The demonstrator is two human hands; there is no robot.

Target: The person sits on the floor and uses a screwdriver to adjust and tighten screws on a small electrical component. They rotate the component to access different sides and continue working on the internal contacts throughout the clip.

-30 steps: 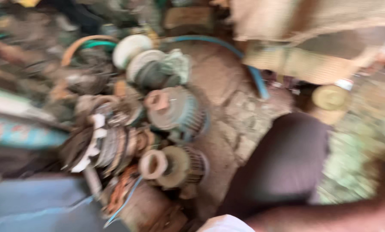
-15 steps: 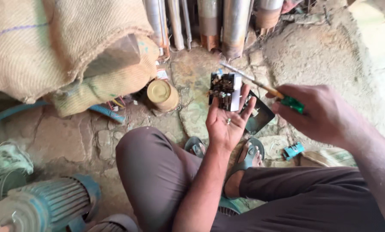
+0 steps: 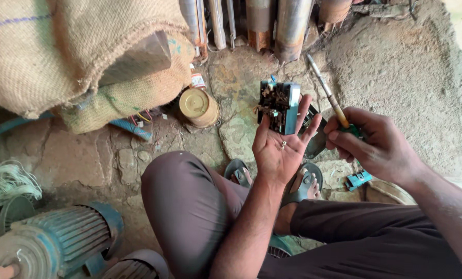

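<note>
Left hand (image 3: 280,147), palm up, fingers gripping blue electrical switch block (image 3: 278,106); small screw (image 3: 283,145) on palm. Right hand (image 3: 373,144), at 3 o'clock, closed around screwdriver (image 3: 328,93).

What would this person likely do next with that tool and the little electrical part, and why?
Probably bring the screwdriver tip down to the electrical part. The left hand holds the part up with its workings exposed, a small screw lies on the palm, and the right hand holds the tool beside it, not yet touching.
</note>
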